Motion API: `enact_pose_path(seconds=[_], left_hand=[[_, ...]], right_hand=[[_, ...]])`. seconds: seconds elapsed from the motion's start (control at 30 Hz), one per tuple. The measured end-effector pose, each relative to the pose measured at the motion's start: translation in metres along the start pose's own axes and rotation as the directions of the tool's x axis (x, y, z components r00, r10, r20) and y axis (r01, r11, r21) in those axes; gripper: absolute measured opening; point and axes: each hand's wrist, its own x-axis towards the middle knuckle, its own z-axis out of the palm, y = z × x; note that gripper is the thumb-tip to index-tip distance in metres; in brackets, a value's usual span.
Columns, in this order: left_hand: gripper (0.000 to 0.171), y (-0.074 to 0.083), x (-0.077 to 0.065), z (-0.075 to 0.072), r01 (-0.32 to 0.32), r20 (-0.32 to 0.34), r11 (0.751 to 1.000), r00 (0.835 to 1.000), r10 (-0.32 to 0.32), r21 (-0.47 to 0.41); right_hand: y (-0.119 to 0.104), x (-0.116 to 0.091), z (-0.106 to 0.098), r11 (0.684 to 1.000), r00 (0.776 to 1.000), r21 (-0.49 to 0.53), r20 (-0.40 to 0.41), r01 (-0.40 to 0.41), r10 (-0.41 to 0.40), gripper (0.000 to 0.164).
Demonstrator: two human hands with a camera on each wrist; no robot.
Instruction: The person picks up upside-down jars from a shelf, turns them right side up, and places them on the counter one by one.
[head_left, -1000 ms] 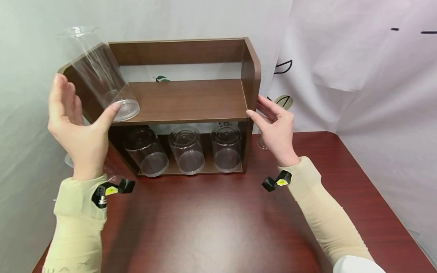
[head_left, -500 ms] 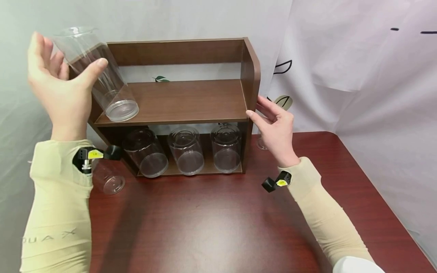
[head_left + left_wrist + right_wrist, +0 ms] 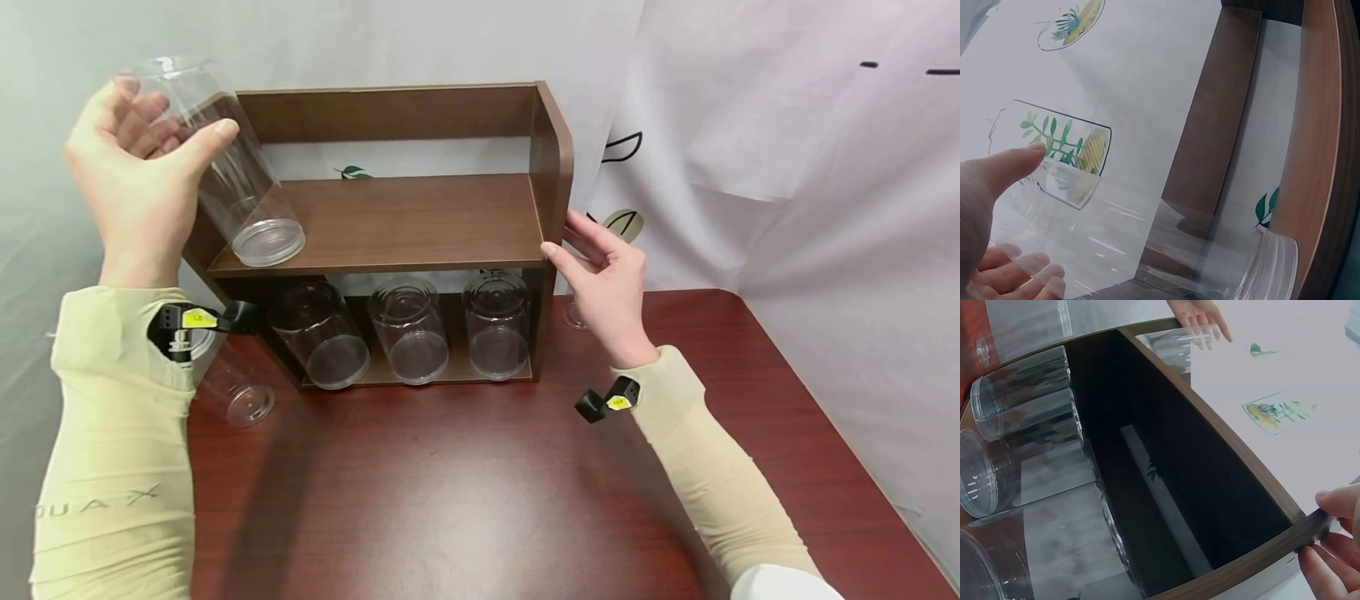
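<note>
A tall clear cup (image 3: 251, 187) stands on the left end of the upper board of a brown wooden shelf (image 3: 420, 221). My left hand (image 3: 142, 175) is around its upper part, thumb in front and curved fingers behind. In the left wrist view the fingers (image 3: 1022, 278) show through the cup's clear wall, with the thumb on its other side. My right hand (image 3: 603, 271) grips the shelf's right side panel, its thumb at the front edge and its fingers outside. The right wrist view shows this thumb (image 3: 1338, 503) at the panel edge.
Three wider clear containers (image 3: 411, 333) fill the lower level of the shelf. Beside its left foot, another clear cup (image 3: 243, 400) is on the reddish table (image 3: 450, 492). Part of a clear round piece (image 3: 576, 315) shows behind my right hand. White patterned cloth (image 3: 697, 150) hangs behind.
My left hand has risen from the cup's lower part to its upper part, and its fingers have come in behind the cup. My right hand has stayed on the side panel.
</note>
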Motion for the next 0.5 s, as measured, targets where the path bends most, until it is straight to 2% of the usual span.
enact_pose_path(seconds=[0.13, 0.23, 0.37, 0.5], left_hand=[[0.081, 0.003, -0.005, 0.002, -0.016, -0.011, 1.000, 1.000, 0.016, -0.013], [0.080, 0.006, -0.015, 0.006, -0.050, -0.034, 0.997, 0.998, 0.049, -0.050], [0.079, 0.010, -0.030, 0.012, -0.140, -0.062, 0.986, 0.989, 0.134, -0.093], [0.076, 0.014, -0.043, 0.017, -0.252, -0.064, 0.961, 0.967, 0.246, -0.113]], right_hand=[[0.001, 0.000, 0.000, 1.000, 1.000, 0.003, 0.003, 0.000, 0.000, 0.044], [0.002, -0.001, 0.000, 1.000, 1.000, 0.002, 0.006, -0.002, 0.002, 0.044], [0.002, -0.001, 0.000, 1.000, 1.000, 0.000, 0.006, -0.004, 0.004, 0.044], [0.001, -0.001, 0.001, 1.000, 1.000, -0.002, 0.001, -0.001, 0.001, 0.044]])
